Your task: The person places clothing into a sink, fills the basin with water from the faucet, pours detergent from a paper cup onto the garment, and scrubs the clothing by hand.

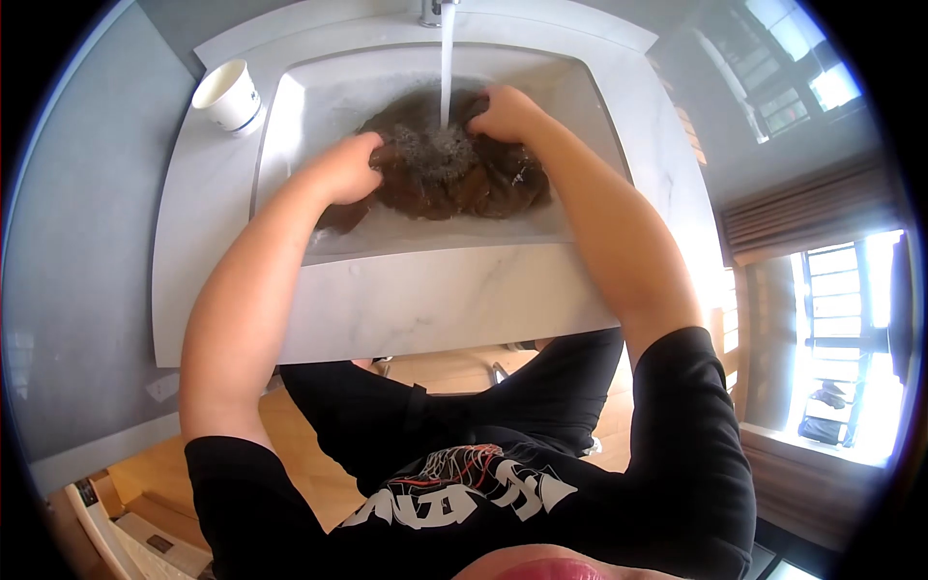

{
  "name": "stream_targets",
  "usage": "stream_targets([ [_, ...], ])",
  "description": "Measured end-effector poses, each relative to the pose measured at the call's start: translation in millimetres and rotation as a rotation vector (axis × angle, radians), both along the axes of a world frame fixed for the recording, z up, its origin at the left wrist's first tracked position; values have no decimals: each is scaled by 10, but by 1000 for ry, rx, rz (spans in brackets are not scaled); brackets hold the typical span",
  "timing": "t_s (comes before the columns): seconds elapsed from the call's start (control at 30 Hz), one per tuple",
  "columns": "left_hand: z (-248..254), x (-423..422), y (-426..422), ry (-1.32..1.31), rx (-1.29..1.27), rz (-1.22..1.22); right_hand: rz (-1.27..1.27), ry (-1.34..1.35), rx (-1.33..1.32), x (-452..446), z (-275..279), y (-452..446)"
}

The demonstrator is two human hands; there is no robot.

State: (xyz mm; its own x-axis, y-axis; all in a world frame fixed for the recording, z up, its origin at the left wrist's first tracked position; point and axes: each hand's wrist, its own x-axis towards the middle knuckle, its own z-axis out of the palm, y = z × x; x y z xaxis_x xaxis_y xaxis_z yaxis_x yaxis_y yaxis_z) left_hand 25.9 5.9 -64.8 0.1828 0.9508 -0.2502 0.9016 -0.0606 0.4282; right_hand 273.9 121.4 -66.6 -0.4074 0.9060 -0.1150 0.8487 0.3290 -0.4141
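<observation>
A dark brown cloth [488,188] lies soaked and bunched up in the water of the white sink [599,116]. My left hand [350,171] is closed on the cloth's left side, its fingertips partly hidden by the fabric and water. At the upper right of the cloth, my right hand [507,114] grips another part of it, the fingers curled down into the water. Between both hands a stream of water [447,68] falls from the faucet [431,12] onto the cloth and makes bubbles.
On the counter's left corner stands a white paper cup [228,97]. The marble-patterned counter [435,300] has a broad front edge under my forearms. A grey wall [97,213] rises at the left, and a bright window [846,338] shows at the far right.
</observation>
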Motion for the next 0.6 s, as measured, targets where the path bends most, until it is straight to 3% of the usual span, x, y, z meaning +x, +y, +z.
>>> stream_targets([
  [0.1,101,35,22,-157,50,88,9,179,91,-20,73,-36],
  [0.17,168,72,-4,-278,85,148,81,299,-18,-16,142,-75],
  [0.2,90,61,-1,-391,186,132,117,358,-74,-18,163,-98],
  [0.3,-12,-23,118,-395,143,30,283,404,-20,-75,148,-187],
  [0.4,-73,-3,91,-121,204,11,341,258,-13,-153,135,-344],
  [0.53,-65,94,1,-140,216,48,276,-65,4,-346,119,-658],
  [0.6,-11,160,-54,170,188,131,235,-238,9,-432,152,-715],
])
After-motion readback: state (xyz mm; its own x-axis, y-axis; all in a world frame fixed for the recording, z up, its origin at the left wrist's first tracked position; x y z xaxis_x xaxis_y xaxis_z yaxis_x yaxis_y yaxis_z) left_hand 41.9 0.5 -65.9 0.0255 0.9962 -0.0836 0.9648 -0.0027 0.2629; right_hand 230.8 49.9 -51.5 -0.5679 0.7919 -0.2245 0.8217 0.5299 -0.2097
